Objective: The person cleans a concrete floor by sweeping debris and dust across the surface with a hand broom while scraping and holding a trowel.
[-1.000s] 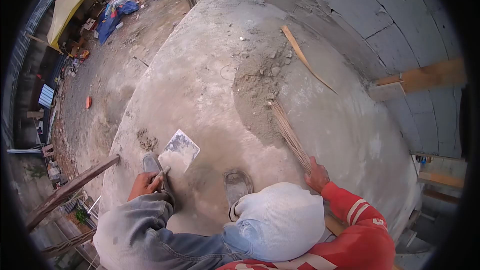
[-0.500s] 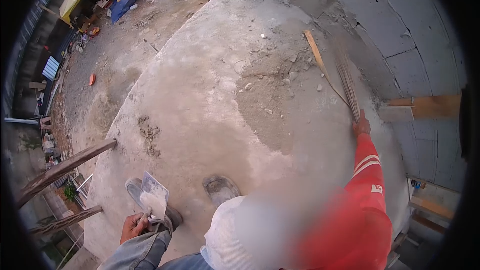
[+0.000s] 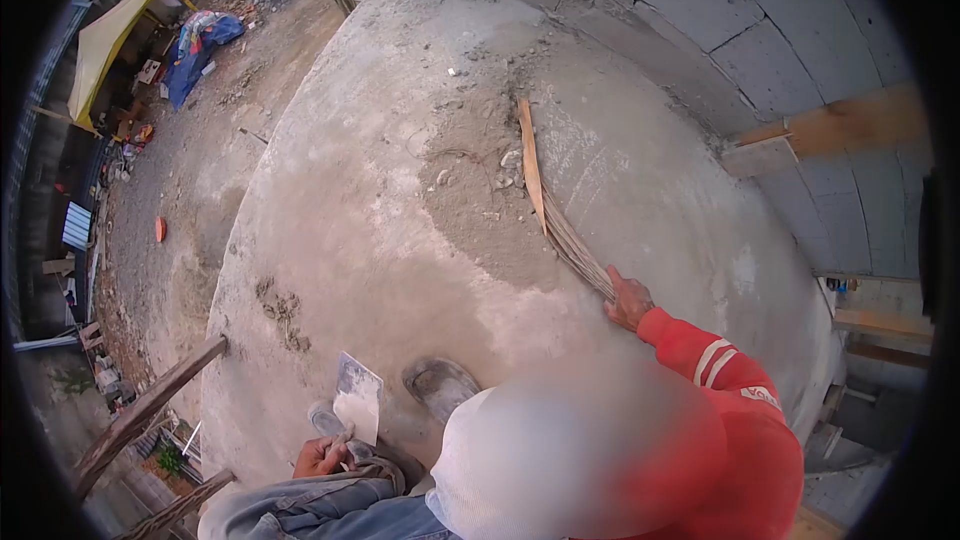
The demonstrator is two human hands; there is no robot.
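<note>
My right hand [image 3: 628, 300], below a red sleeve, is closed around a stick broom [image 3: 580, 248], a bundle of thin sticks. A flat wooden strip [image 3: 531, 165] runs on from the bundle; whether it is part of the broom I cannot tell. Its far end reaches the right edge of a patch of damp grey mortar crumbs [image 3: 475, 180]. Low on the left, my left hand [image 3: 324, 456] grips a trowel [image 3: 359, 395] with a flat blade, pale residue coating it. The blade is raised above a shoe [image 3: 325, 418]. A blurred area and a white cap [image 3: 480, 450] hide the bottom middle.
The concrete slab [image 3: 330, 240] ends at a drop on the left, with lower rubble ground beyond. Wooden poles [image 3: 150, 405] stick up there. A grey block wall [image 3: 790, 50] with a projecting timber [image 3: 850, 125] borders the right. A yellow canopy [image 3: 115, 40] stands far left.
My right hand has swung the broom and strip left and inward, across to the mortar patch. My left hand still holds the trowel, now slightly farther right in view. The view has shifted.
</note>
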